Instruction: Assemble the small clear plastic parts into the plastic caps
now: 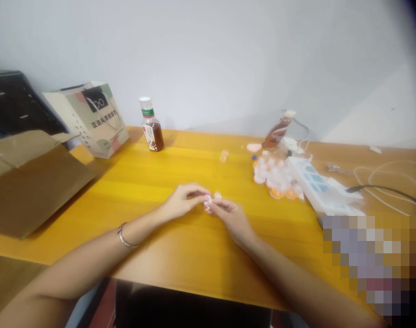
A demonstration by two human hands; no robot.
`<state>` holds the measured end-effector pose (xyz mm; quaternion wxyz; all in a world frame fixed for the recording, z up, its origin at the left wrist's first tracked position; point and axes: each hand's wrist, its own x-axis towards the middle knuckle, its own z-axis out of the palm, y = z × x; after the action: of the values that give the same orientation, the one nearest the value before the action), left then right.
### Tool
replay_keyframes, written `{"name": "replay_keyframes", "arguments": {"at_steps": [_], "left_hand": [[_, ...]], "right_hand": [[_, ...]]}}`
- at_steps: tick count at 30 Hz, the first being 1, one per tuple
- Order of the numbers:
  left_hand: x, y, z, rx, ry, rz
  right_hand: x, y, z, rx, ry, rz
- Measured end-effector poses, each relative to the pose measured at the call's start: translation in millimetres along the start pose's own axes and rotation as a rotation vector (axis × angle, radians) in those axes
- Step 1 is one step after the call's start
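Over the middle of the yellow wooden table (pixel 180 166), my left hand (pixel 185 199) and my right hand (pixel 231 219) meet fingertip to fingertip. Between them they pinch a small white piece with pinkish marks (pixel 208 200); blur and its size hide what kind of thing it is. Just beyond my right fingers lies another small whitish piece (pixel 217 195). Farther back on the table rests a small clear, pale item (pixel 224 156). A metal bracelet circles my left wrist.
A cardboard box (pixel 37 182) and a printed paper bag (pixel 98 120) stand left. At the back is a bottle of dark drink (pixel 152 130). On the right are a cluster of white and orange small containers (pixel 274 173), a tilted bottle (pixel 278 132), a white power strip (pixel 319 182) and cables.
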<state>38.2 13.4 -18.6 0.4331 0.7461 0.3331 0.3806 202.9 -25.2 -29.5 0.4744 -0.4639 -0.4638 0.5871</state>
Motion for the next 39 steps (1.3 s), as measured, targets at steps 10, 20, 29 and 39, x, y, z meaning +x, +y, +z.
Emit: {"name": "replay_keyframes", "arguments": {"at_steps": [10,20,29,39], "left_hand": [[-1,5,0,0.111,-0.03,0.057],[0,6,-2,0.104,-0.039,0.175],[-3,-4,11,0.769,-0.157,0.339],[-6,-11,25,1.023,-0.257,0.492]], "right_hand": [[-2,-1,0,-0.08,-0.047,-0.076],[1,-1,-4,0.288,-0.138,0.096],[18,2,-18,0.333,0.333,-0.167],[14,1,-13,0.344,0.253,-0.069]]}}
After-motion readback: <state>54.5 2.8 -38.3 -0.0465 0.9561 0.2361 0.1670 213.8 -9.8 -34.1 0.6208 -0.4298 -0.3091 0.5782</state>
